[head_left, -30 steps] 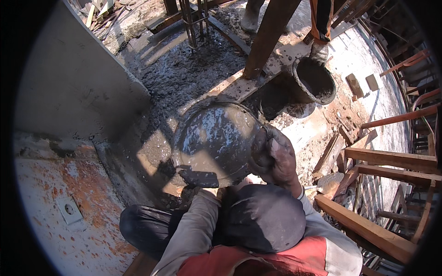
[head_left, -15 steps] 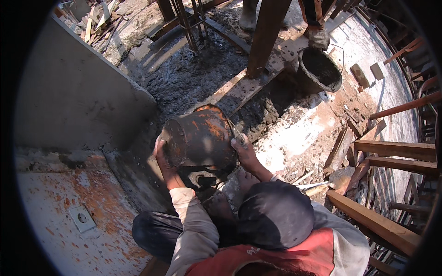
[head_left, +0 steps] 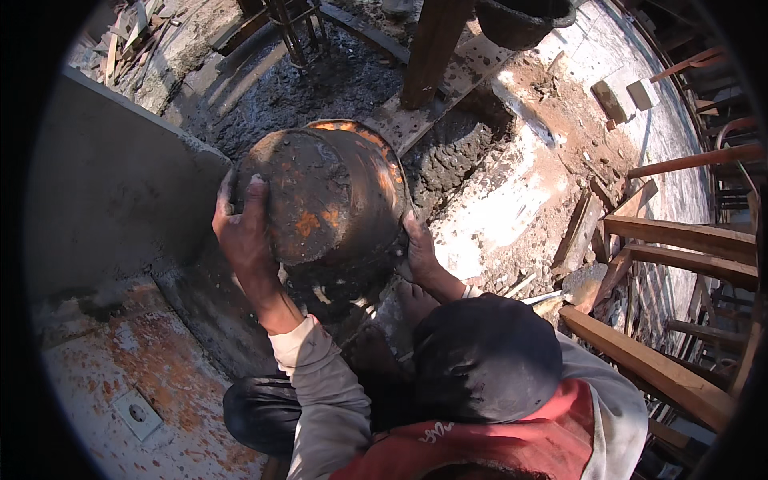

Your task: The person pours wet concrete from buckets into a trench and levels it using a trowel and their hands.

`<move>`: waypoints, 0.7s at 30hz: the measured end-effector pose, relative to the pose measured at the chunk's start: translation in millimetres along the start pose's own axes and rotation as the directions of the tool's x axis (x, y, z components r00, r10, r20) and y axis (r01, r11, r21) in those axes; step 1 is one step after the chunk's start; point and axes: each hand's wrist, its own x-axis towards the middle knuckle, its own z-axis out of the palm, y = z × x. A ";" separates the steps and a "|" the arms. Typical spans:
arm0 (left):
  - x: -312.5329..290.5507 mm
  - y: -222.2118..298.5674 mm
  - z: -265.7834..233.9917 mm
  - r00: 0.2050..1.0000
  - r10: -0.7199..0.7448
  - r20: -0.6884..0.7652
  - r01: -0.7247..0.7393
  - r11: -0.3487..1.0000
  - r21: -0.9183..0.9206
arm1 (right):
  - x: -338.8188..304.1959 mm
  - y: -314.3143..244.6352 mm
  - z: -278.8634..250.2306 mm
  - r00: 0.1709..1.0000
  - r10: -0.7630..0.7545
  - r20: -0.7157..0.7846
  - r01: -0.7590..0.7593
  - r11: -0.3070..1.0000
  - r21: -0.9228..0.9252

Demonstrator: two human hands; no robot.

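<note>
- The left fingers [head_left: 256, 192] gripped the base of the round, mortar-smeared orange bucket [head_left: 320, 196], which was tipped on its side between them and the right fingers [head_left: 414, 226].
- The right fingers gripped its rim [head_left: 384, 148], near the mouth.
- Wet, lumpy grey mortar [head_left: 460, 156] lay just beyond the right fingers.
- A controlled tilt seemed to need the left fingers raising the base slowly, the right ones steadying the rim; slick smears could have loosened either hold.
</note>
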 end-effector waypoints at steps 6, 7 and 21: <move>14.2 -109.1 -35.6 0.971 -0.228 0.071 0.237 0.878 -0.415 | 0.8 25.7 -7.3 0.996 0.086 -0.035 -0.090 0.989 -0.120; 7.3 -94.3 -51.9 0.985 -0.170 0.013 0.161 0.899 -0.408 | -11.7 12.5 33.0 0.997 0.066 -0.028 -0.069 0.991 -0.119; 22.6 -81.7 -12.8 0.994 -0.065 0.091 0.094 0.932 -0.351 | 26.7 3.2 -1.3 0.996 0.011 -0.089 -0.013 1.000 -0.024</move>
